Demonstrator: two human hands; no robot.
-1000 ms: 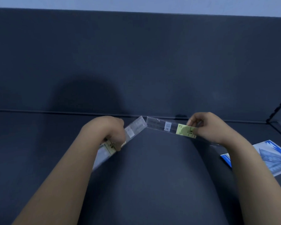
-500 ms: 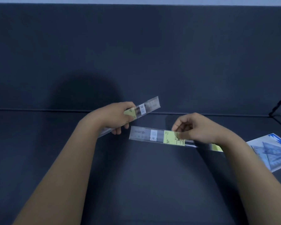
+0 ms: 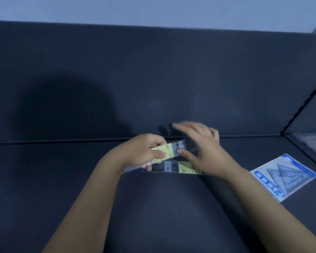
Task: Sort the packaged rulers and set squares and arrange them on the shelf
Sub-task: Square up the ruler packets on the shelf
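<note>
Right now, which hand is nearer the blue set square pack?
Right. The right hand is left of the set square pack, apart; the left hand is farther left, gripping a packaged ruler.

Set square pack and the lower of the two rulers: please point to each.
Set square pack (image 3: 285,177): head view, its printed front.
Lower ruler (image 3: 187,167): head view, its yellow label.
</note>
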